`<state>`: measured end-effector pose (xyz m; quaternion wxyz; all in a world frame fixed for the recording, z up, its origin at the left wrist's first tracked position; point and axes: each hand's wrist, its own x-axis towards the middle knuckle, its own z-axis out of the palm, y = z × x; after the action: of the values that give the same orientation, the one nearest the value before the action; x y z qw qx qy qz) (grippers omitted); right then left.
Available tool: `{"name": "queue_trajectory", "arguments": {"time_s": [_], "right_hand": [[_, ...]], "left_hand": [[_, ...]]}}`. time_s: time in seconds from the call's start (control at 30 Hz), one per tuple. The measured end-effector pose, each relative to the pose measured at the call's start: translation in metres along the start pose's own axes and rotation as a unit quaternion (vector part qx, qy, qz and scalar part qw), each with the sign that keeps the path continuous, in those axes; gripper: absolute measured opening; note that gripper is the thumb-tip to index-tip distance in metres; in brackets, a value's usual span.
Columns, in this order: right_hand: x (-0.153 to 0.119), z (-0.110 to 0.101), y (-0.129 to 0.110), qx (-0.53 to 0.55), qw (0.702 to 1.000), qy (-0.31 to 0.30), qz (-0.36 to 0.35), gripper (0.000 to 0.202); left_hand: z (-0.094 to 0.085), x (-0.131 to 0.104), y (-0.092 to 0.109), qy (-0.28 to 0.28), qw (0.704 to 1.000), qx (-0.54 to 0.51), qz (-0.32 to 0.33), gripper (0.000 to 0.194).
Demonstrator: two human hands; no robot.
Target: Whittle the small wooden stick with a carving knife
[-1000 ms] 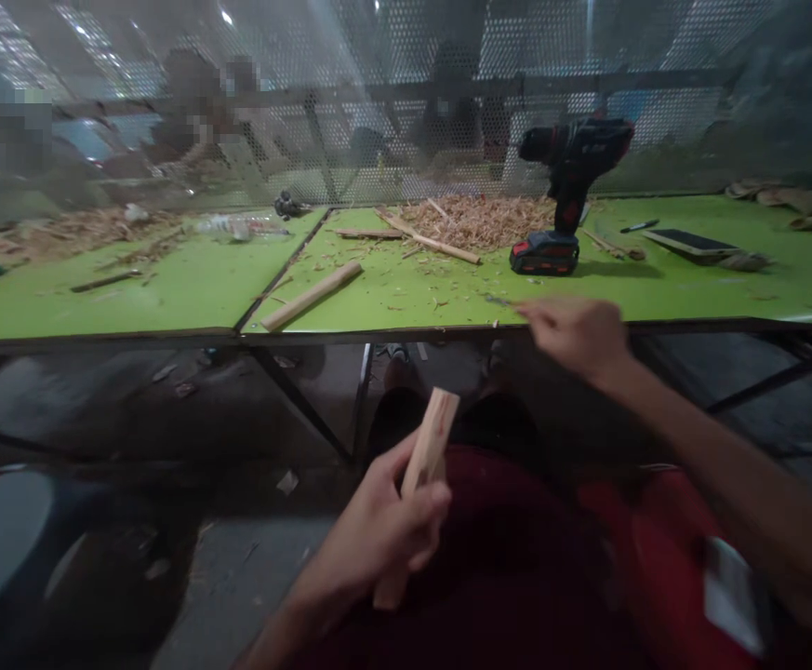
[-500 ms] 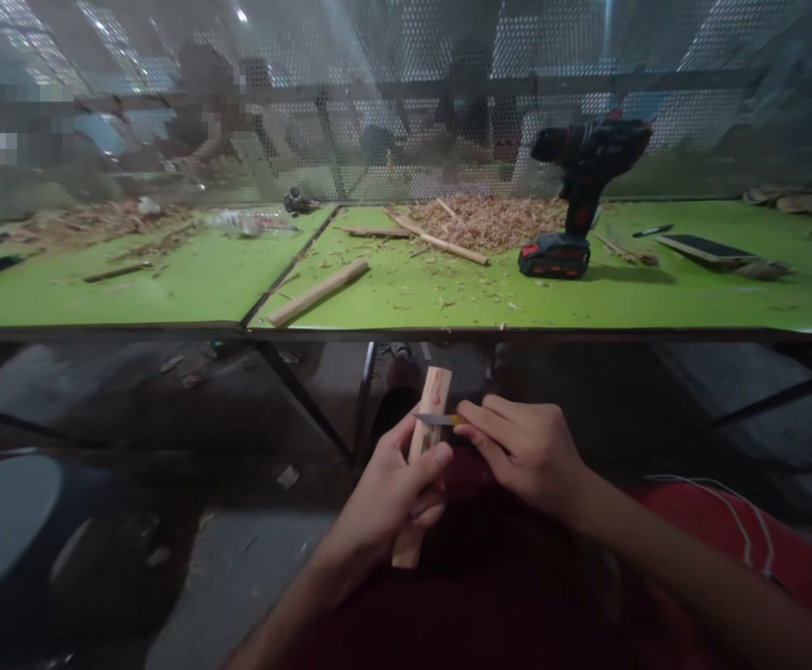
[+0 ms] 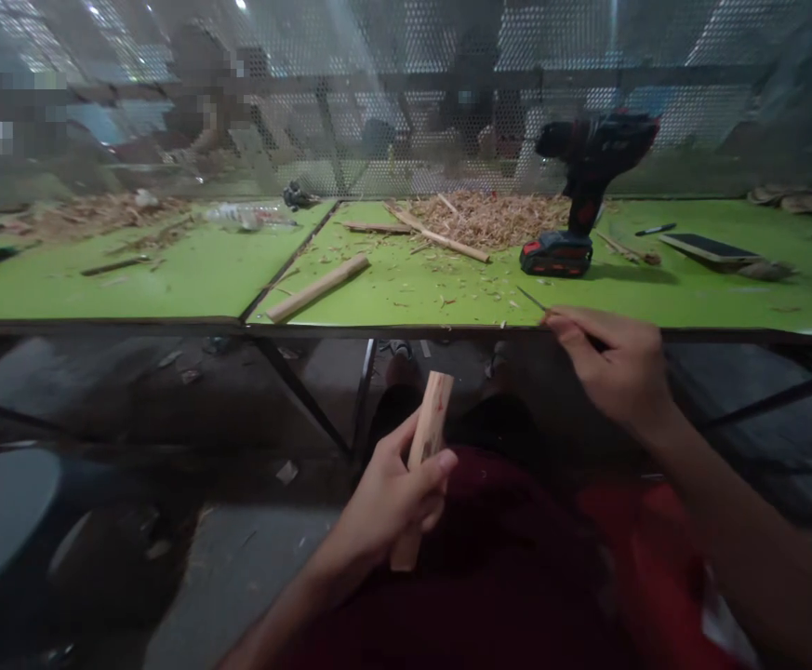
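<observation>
Left hand [image 3: 395, 498] grips wood block [image 3: 425, 465] upright (slightly tilted).

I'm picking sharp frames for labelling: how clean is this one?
Head view: right hand and its thin blade slightly motion-blurred; left hand and wood block fairly sharp; dim under the green table; mesh background hazy; straight edges bow from wide-angle distortion.

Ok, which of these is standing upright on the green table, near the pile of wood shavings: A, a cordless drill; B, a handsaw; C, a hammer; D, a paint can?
A: a dark cordless drill stands on its red and black battery base on the green table, just right of the shavings pile.
</observation>
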<state>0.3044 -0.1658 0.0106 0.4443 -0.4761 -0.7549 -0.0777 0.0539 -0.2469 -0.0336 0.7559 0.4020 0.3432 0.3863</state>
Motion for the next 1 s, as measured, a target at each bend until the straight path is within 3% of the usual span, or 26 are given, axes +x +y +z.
{"name": "queue_trajectory", "arguments": {"time_s": [0.1, 0.2, 0.3, 0.4, 0.63, 1.0], "right_hand": [[-0.012, 0.000, -0.029, 0.060, 0.992, -0.108, 0.028, 0.020], [-0.026, 0.018, -0.054, 0.003, 0.975, -0.222, 0.001, 0.015], [-0.029, 0.039, -0.064, -0.143, 0.968, -0.202, -0.031, 0.015], [-0.023, 0.050, -0.066, -0.220, 0.959, -0.165, -0.073, 0.027], [-0.002, 0.057, -0.060, -0.218, 0.955, -0.174, -0.105, 0.037], [0.026, 0.086, -0.056, -0.244, 0.929, -0.239, -0.145, 0.047]], "left_hand": [[0.003, 0.009, -0.002, 0.006, 1.000, -0.012, -0.007, 0.080], [0.004, 0.013, -0.002, 0.021, 1.000, 0.009, 0.001, 0.085], [0.005, 0.012, -0.001, 0.023, 0.999, 0.025, 0.018, 0.084], [0.008, 0.012, 0.002, 0.037, 0.998, 0.020, 0.038, 0.081], [0.013, 0.016, 0.009, 0.078, 0.995, 0.023, 0.060, 0.077], [-0.001, 0.016, 0.016, 0.119, 0.989, 0.026, 0.078, 0.069]]}}
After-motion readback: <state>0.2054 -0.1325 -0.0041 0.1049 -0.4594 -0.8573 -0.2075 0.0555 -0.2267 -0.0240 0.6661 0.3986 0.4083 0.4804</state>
